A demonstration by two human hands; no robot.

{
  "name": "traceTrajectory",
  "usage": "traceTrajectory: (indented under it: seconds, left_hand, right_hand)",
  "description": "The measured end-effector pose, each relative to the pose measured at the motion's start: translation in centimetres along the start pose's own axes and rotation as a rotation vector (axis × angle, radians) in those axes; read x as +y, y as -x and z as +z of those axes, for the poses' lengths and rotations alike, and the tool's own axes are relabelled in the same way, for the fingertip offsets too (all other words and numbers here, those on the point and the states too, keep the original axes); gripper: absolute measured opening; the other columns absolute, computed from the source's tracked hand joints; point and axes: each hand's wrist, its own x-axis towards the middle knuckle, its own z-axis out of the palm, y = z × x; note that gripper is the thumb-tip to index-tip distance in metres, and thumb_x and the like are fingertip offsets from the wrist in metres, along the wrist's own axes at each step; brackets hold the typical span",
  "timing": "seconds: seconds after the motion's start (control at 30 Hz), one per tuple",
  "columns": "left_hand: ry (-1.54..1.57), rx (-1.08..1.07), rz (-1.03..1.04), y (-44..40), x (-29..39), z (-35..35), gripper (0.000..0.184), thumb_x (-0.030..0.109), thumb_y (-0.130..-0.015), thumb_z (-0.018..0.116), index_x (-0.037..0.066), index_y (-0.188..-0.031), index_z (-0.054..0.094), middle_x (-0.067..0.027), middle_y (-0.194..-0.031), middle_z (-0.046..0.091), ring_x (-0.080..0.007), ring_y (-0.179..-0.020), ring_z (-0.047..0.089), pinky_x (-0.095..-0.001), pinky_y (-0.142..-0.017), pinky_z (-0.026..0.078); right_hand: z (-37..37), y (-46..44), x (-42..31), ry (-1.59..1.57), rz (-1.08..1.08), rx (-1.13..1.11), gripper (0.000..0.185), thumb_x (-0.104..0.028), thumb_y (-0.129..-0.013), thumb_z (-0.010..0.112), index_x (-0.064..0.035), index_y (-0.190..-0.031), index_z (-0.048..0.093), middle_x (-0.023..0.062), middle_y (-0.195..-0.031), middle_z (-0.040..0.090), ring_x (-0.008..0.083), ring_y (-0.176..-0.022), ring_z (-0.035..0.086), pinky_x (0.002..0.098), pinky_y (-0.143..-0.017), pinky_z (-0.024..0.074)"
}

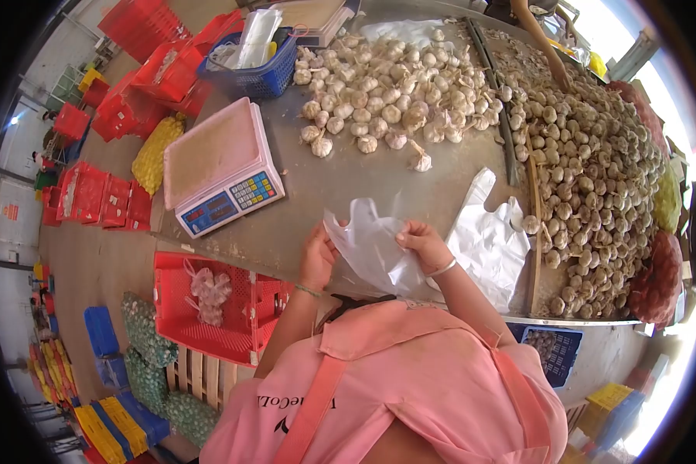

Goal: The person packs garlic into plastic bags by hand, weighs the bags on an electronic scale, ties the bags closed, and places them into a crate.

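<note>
A thin white plastic bag (375,243) is stretched between my two hands, just above the near edge of the metal table. My left hand (319,254) pinches its left side, fingers closed. On the other side my right hand (427,246) grips the bag's edge between thumb and fingers; a pale band circles that wrist. Close by on the right lies a pile of white plastic bags (491,240), flat on the table. Beyond my hands is a heap of cleaned garlic bulbs (394,89).
A digital scale (220,166) stands left on the table, with a blue basket (259,77) behind it. Wooden and metal dividers border more garlic (595,193) at right, where another person's hand (562,77) reaches in. A red crate (201,325) holding bagged garlic sits below left.
</note>
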Motion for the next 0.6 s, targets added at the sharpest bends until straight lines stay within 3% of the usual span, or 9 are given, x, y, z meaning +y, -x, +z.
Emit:
traceTrajectory:
  seconds: [0.13,0.2,0.27,0.3,0.37,0.47,0.53,0.6]
  left_hand:
    - [-0.304,0.311,0.112,-7.0,1.4,-1.9,0.034,0.028,-0.088,0.054,0.006,-0.114,0.053,-0.008,-0.109,0.058,-0.0146,-0.091,0.057,-0.0268,-0.075,0.046]
    - [-0.573,0.349,0.297,-13.3,2.2,-4.1,0.035,0.027,-0.087,0.055,0.004,-0.114,0.053,-0.0096,-0.11,0.058,-0.0169,-0.094,0.057,-0.0273,-0.078,0.046]
    - [-0.79,0.283,0.697,-20.3,2.9,-6.5,0.036,0.026,-0.087,0.055,0.001,-0.113,0.053,-0.0121,-0.11,0.058,-0.0215,-0.098,0.057,-0.0297,-0.082,0.045]
    - [-0.955,0.34,0.665,-22.9,4.3,-6.5,0.038,0.027,-0.087,0.054,0.0,-0.113,0.053,-0.0167,-0.111,0.057,-0.028,-0.104,0.054,-0.0336,-0.089,0.041]
    - [-1.317,0.443,0.603,-26.1,7.1,-4.5,0.045,0.034,-0.086,0.052,0.002,-0.117,0.05,-0.0192,-0.118,0.051,-0.033,-0.112,0.046,-0.0375,-0.096,0.035]
    - [-1.332,0.407,0.459,-32.2,7.6,-4.8,0.061,0.051,-0.08,0.052,0.011,-0.127,0.044,-0.0175,-0.13,0.043,-0.0306,-0.121,0.039,-0.0361,-0.101,0.03]
    - [-1.226,0.304,0.426,-33.9,6.5,-3.4,0.058,0.046,-0.078,0.058,0.015,-0.125,0.046,-0.0135,-0.128,0.046,-0.029,-0.116,0.044,-0.035,-0.095,0.036]
    - [-1.136,0.346,0.493,-34.0,5.3,-1.4,0.053,0.04,-0.076,0.063,0.013,-0.12,0.05,-0.0115,-0.122,0.05,-0.0281,-0.111,0.048,-0.0349,-0.092,0.039]
  right_hand:
    - [-1.6,2.2,-1.1,0.043,-0.071,0.154,0.017,-0.004,-0.076,0.067,-0.0091,-0.068,0.053,-0.0053,-0.064,0.051,0.0053,-0.057,0.045,0.02,-0.054,0.0366]
    - [-1.9,3.3,-1.4,0.046,-0.098,0.219,0.015,-0.001,-0.075,0.067,-0.0095,-0.07,0.054,-0.0054,-0.066,0.053,0.005,-0.061,0.048,0.0194,-0.058,0.0394]
    - [-2.4,4.4,-1.7,0.064,-0.101,0.275,0.016,0.002,-0.074,0.066,-0.0101,-0.072,0.056,-0.0053,-0.07,0.057,0.0048,-0.065,0.051,0.0195,-0.062,0.0424]
    - [-3.0,4.9,-1.5,0.067,-0.094,0.288,0.016,0.003,-0.073,0.066,-0.0101,-0.073,0.057,-0.0053,-0.07,0.057,0.0049,-0.065,0.051,0.0199,-0.062,0.0427]
    - [-2.7,5.8,-1.6,0.03,-0.066,0.373,0.014,0.001,-0.073,0.067,-0.0098,-0.073,0.058,-0.0051,-0.069,0.057,0.0052,-0.063,0.051,0.0201,-0.06,0.0416]
    - [-3.8,6.8,-0.2,0.048,-0.061,0.413,0.009,-0.006,-0.075,0.067,-0.009,-0.073,0.059,-0.0047,-0.069,0.056,0.0056,-0.06,0.047,0.0204,-0.056,0.0369]
    - [-3.4,6.9,0.1,-0.009,-0.07,0.527,0.007,-0.008,-0.077,0.066,-0.008,-0.074,0.06,-0.0033,-0.069,0.056,0.0062,-0.062,0.047,0.0212,-0.058,0.0372]
    - [-3.8,6.9,0.9,-0.054,-0.115,0.539,0.004,-0.007,-0.078,0.065,-0.006,-0.076,0.061,-0.001,-0.072,0.058,0.0076,-0.063,0.048,0.0215,-0.06,0.0379]
